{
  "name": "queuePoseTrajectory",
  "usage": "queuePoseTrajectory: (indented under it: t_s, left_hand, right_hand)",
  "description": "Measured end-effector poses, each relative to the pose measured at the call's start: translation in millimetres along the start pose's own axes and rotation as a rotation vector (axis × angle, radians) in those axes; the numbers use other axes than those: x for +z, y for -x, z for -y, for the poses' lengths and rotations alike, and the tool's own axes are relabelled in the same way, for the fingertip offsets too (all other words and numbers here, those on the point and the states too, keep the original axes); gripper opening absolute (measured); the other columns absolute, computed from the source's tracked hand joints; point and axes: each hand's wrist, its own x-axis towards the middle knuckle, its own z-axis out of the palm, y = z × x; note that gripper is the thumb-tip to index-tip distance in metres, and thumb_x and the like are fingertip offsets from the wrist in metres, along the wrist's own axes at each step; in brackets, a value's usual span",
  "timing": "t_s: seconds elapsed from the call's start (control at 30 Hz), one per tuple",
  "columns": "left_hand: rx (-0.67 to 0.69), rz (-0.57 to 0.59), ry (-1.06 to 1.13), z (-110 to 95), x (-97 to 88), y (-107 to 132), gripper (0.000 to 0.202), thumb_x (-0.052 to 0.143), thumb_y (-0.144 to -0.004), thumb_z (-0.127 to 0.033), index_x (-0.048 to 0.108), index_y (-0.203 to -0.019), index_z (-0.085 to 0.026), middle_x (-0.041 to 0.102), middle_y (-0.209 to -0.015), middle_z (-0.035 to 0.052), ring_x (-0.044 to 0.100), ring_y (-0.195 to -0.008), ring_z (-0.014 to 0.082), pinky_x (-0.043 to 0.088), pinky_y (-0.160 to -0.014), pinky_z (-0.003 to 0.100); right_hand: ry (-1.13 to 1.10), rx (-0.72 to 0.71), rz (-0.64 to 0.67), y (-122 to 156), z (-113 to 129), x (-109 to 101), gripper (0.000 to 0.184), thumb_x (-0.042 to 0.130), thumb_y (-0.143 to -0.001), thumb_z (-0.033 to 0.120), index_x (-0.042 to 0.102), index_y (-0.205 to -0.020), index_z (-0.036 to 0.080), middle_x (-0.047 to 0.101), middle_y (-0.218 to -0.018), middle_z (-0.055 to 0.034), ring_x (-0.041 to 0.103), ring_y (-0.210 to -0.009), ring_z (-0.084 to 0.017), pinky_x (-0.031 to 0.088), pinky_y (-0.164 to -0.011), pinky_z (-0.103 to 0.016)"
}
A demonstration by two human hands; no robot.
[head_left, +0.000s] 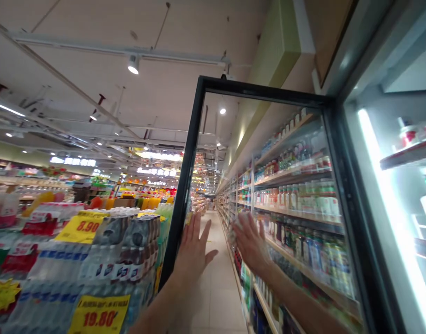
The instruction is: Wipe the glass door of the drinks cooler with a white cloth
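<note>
A glass door (213, 153) with a black frame stands swung out from a lit cooler. My left hand (194, 253) lies against the glass near the left side of the frame, fingers stretched and spread, holding nothing. To its right, my right hand (251, 246) is raised flat to the same pane with its fingers partly smeared by motion. A pale, crumpled-looking patch shows beside its fingertips; whether it is a cloth under the hand or something seen through the glass, I cannot tell.
On the right is the open cooler with a bright light strip (390, 204) and a shelf (408, 155) of bottles. Stacked drink packs (112, 260) with yellow price signs (82, 226) stand at left. Through the pane appear an aisle floor (213, 287) and shelves (296, 208) of drinks.
</note>
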Motion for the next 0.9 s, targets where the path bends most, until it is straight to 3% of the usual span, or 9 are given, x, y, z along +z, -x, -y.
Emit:
queuePoseTrajectory:
  t_s: [0.07,0.2,0.23,0.4,0.57,0.6,0.7,0.77,0.9]
  left_hand:
    - [0.001,-0.003,-0.007,0.8,1.6,-1.1,0.078,0.065,-0.074,-0.044,0.032,-0.139,-0.016,0.015,-0.15,0.0215,0.019,-0.137,0.0362,0.037,-0.102,0.049]
    - [-0.008,0.016,-0.015,-3.0,6.0,0.4,0.069,0.056,-0.081,-0.042,0.033,-0.139,-0.012,0.021,-0.149,0.0191,0.017,-0.138,0.0343,0.034,-0.104,0.051]
    - [-0.018,0.028,-0.023,-6.3,7.3,2.9,0.065,0.051,-0.084,-0.039,0.032,-0.139,-0.012,0.024,-0.148,0.0179,0.017,-0.138,0.0331,0.031,-0.105,0.052]
    - [-0.006,0.067,-0.057,-31.0,11.6,26.4,0.052,0.036,-0.089,-0.024,0.031,-0.14,-0.015,0.033,-0.145,0.0117,0.022,-0.138,0.0266,0.019,-0.109,0.056]
    - [-0.012,0.135,-0.039,-42.0,9.0,37.1,0.068,0.048,-0.083,-0.045,0.031,-0.14,-0.013,0.028,-0.148,0.0133,0.016,-0.139,0.0314,0.016,-0.108,0.06]
    - [-0.025,0.156,-0.037,-42.2,8.6,36.7,0.07,0.05,-0.081,-0.046,0.031,-0.14,-0.013,0.027,-0.148,0.0133,0.015,-0.139,0.0315,0.016,-0.108,0.061]
    - [-0.032,0.165,-0.039,-41.9,8.2,34.8,0.072,0.052,-0.08,-0.047,0.032,-0.14,-0.013,0.028,-0.148,0.0135,0.014,-0.139,0.0314,0.016,-0.108,0.061]
    - [-0.022,0.167,-0.052,-41.6,8.6,34.4,0.072,0.054,-0.079,-0.046,0.033,-0.139,-0.013,0.026,-0.148,0.0132,0.014,-0.139,0.0316,0.015,-0.108,0.06]
    - [-0.023,0.184,-0.09,-41.5,10.2,34.8,0.072,0.057,-0.077,-0.044,0.035,-0.138,-0.013,0.023,-0.149,0.0122,0.014,-0.139,0.032,0.014,-0.108,0.06]
  right_hand:
    - [0.006,-0.028,0.023,23.7,-0.1,-2.3,0.038,0.039,-0.089,0.022,0.054,-0.123,0.03,0.045,-0.139,-0.0029,0.021,-0.138,-0.024,0.018,-0.11,-0.051]
    - [0.147,0.478,-0.071,41.7,-22.7,-7.4,0.042,0.034,-0.091,0.024,0.048,-0.13,0.018,0.039,-0.142,-0.0156,0.02,-0.138,-0.031,0.024,-0.103,-0.058]
    - [0.145,0.523,-0.069,42.1,-23.3,-7.3,0.043,0.034,-0.091,0.024,0.047,-0.131,0.017,0.037,-0.143,-0.0159,0.018,-0.138,-0.032,0.025,-0.103,-0.058]
    - [-0.028,0.129,0.044,48.1,-0.1,-2.8,0.041,0.039,-0.088,0.02,0.053,-0.125,0.028,0.044,-0.14,-0.0041,0.016,-0.14,-0.025,0.016,-0.11,-0.051]
    - [0.134,0.506,-0.123,52.9,-3.1,-3.8,0.039,0.035,-0.09,0.021,0.053,-0.125,0.017,0.041,-0.14,-0.0147,0.018,-0.139,-0.029,0.022,-0.105,-0.054]
    - [0.125,0.491,-0.12,54.4,-2.4,-4.1,0.039,0.036,-0.09,0.021,0.053,-0.126,0.018,0.041,-0.14,-0.014,0.017,-0.139,-0.029,0.022,-0.105,-0.054]
    - [0.01,0.225,-0.009,64.3,0.2,-5.5,0.04,0.039,-0.088,0.02,0.053,-0.125,0.029,0.045,-0.139,-0.0046,0.018,-0.139,-0.025,0.019,-0.109,-0.05]
    - [0.011,0.214,0.018,73.6,-4.6,-6.8,0.042,0.039,-0.088,0.019,0.051,-0.126,0.033,0.046,-0.138,-0.0023,0.021,-0.138,-0.024,0.016,-0.11,-0.051]
    - [0.138,0.579,-0.088,86.3,-13.2,-6.0,0.046,0.034,-0.09,0.021,0.042,-0.135,0.025,0.038,-0.143,-0.0107,0.02,-0.138,-0.03,0.021,-0.106,-0.057]
